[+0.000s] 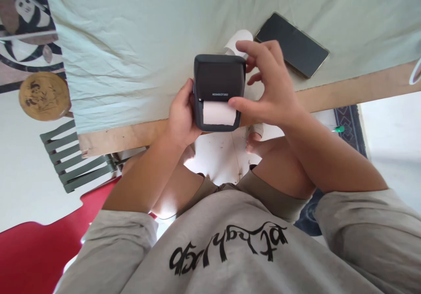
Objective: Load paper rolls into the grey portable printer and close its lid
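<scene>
A small black label printer (219,77) marked NIIMBOT is held over the table's front edge. My left hand (183,118) is closed around its left side, the thumb along the edge and the other fingers hidden beneath. A strip of white paper (219,113) shows at the printer's near end. My right hand (271,81) is at the right side, fingers apart and partly curled. Its thumb tip is at the paper's right edge; whether it presses there I cannot tell. Behind the printer, near my right index finger, lies a curled piece of white paper (241,39).
A dark smartphone (292,44) lies on the pale green tablecloth (138,44), right of my right hand. The table's bare wooden edge (342,88) runs in front of me. At the left stand a round wooden stool (44,96), a green slatted seat (77,156) and a red chair (39,259).
</scene>
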Demonstrator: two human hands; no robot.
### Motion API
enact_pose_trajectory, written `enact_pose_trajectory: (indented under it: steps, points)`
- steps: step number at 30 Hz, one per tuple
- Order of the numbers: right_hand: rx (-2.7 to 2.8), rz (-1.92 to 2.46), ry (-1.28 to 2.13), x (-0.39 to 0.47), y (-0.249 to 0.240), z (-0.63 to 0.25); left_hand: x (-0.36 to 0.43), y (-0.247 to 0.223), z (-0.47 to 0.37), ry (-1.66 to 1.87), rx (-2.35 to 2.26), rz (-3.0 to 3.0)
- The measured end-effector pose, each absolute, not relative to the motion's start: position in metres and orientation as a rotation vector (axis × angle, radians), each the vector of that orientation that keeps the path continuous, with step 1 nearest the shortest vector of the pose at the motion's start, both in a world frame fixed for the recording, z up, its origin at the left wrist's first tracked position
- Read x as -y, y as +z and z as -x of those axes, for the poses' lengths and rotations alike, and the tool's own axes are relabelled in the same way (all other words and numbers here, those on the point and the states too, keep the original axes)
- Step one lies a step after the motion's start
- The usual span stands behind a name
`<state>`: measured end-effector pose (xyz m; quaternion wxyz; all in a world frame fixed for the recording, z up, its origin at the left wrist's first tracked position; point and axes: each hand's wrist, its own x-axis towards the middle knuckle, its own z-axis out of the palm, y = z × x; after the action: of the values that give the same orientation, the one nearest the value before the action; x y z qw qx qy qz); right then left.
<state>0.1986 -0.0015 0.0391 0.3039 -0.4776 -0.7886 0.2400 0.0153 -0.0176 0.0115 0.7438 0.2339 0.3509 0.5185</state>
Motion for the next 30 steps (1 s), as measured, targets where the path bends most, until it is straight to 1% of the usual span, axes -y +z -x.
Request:
enact_pose_trajectory:
  steps: [3,7,9,11,15,20,22,25,28,30]
  points:
    - [1.946,1.293,0.599,0.005,0.04,-0.195,0.019,0.016,-0.016,1.132,-0.699,-0.56]
    - [1.626,1.075,0.715,0.006,0.044,-0.184,0.02,0.016,-0.017,1.118,-0.678,-0.588]
    - [1.577,1.015,0.686,0.006,0.047,-0.18,0.02,0.015,-0.017,1.126,-0.694,-0.589]
    - [1.761,1.104,0.564,0.005,0.05,-0.179,0.02,0.015,-0.017,1.133,-0.709,-0.601]
    - [2.319,1.411,0.273,0.005,0.054,-0.183,0.021,0.014,-0.017,1.108,-0.739,-0.652]
    - [2.525,1.586,0.184,0.007,0.061,-0.182,0.023,0.015,-0.015,1.067,-0.747,-0.691]
    - [2.513,1.577,0.263,0.007,0.063,-0.183,0.024,0.015,-0.015,1.054,-0.73,-0.705]
    - [2.348,1.401,0.563,0.006,0.063,-0.192,0.023,0.013,-0.015,1.073,-0.732,-0.691]
    - [2.013,1.105,0.972,0.0,0.064,-0.208,0.021,0.012,-0.014,1.095,-0.779,-0.602]
    - [1.717,0.998,1.118,-0.008,0.063,-0.218,0.019,0.013,-0.014,1.112,-0.794,-0.523]
